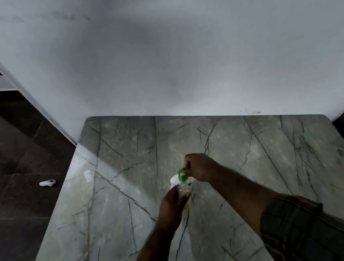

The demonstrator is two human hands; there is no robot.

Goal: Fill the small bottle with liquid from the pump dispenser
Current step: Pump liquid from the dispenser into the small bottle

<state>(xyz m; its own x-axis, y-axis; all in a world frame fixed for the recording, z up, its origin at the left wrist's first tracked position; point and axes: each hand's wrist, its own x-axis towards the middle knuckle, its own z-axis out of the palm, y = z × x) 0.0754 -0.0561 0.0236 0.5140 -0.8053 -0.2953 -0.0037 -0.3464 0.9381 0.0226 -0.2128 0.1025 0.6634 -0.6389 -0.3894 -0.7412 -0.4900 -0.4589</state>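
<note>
Grey marble is covering the counter (286,168), above which the left hand (172,203) is holding the small bottle (184,188), its grip wrapping round it. The right hand (200,166) is pinching the green cap (182,172) at the bottle's top. The white pump dispenser (174,179) is standing just behind.

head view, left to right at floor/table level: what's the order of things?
white object on the floor → left hand → right hand → plaid sleeve. Left out: small bottle, green cap and pump dispenser, bunched between the hands.
</note>
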